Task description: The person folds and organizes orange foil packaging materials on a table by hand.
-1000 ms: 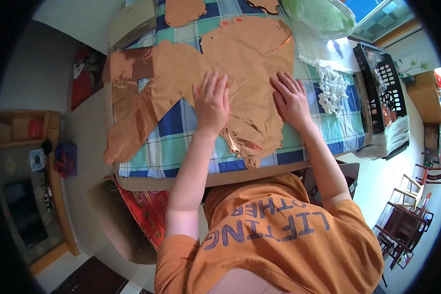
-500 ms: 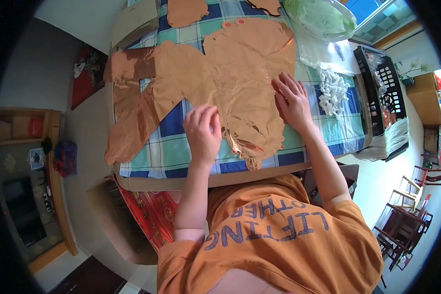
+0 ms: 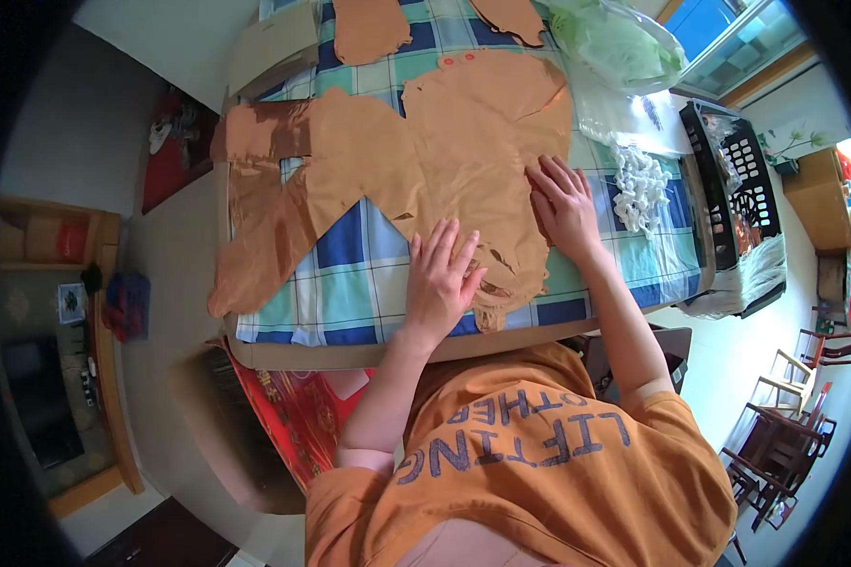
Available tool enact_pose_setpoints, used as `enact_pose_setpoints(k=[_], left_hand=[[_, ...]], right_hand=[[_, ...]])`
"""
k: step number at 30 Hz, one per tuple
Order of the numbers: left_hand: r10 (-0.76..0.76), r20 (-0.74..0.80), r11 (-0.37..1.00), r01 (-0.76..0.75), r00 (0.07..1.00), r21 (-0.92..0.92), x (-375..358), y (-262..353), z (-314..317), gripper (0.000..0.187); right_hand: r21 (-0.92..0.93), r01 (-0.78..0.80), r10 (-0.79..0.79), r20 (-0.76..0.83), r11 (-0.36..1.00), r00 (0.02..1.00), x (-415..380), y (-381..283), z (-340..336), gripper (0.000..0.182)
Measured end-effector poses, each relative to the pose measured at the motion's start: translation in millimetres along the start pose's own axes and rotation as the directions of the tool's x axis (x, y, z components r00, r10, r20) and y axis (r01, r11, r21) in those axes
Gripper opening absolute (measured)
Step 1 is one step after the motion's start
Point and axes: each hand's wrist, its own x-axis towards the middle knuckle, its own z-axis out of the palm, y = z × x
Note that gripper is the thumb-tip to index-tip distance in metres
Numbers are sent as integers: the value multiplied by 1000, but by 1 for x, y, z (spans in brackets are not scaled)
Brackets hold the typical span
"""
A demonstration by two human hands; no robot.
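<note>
A large, flat rose-gold foil balloon (image 3: 482,132) is spread over a checked cloth, with a shinier folded part reaching out to the left. My left hand (image 3: 437,288) lies palm down on its near end, fingers stretched and slightly apart. Creases and small dark gaps show in the foil beside that hand. At the balloon's right edge rests my right hand (image 3: 564,210), its fingers extended and touching the foil. Neither hand grips anything. Two more pieces of rose-gold foil, one at the left (image 3: 371,30) and one at the right (image 3: 511,19), lie at the far side.
The blue, green and white checked cloth (image 3: 340,274) covers the table. On the right are a bunch of white curly strips (image 3: 641,189), a clear plastic bag with green (image 3: 624,47) and a black basket (image 3: 756,189). A cardboard box (image 3: 274,52) stands at the far left.
My left hand has moved right and towards me, from raised with bent fingers to flat on the foil. The balloon's near end looks flatter. My right hand has hardly moved.
</note>
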Motion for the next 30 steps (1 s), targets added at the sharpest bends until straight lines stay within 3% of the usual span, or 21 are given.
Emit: enact_pose_setpoints(k=[4,7,11,14,17,21,30], left_hand=[[-108,-229,994,100,967,-44,-9,-5,-9,32],[-246,-146,968,235,958,-85,-23,-11,-19,31],[-154,-56,986,149,987,-78,-23,-2,-27,35],[19,135,999,-14,991,-35,-11,13,-42,46],[62,286,997,-46,956,-63,-15,5,-24,54],[30,236,998,-41,971,43,-20,6,-16,52],[22,149,999,-28,989,37,-27,11,-11,52]], right_hand=[[13,-6,6,8,1000,1000,-1,0,-2,33],[15,-7,6,12,1000,1000,0,-1,-2,33],[2,-22,22,45,1000,999,0,-1,-3,36],[5,-18,18,42,1000,999,0,0,-3,35],[2,-9,9,21,1000,1000,-1,1,0,35],[5,-5,5,33,1000,999,-1,2,-1,34],[12,-9,9,34,1000,999,0,1,-1,34]])
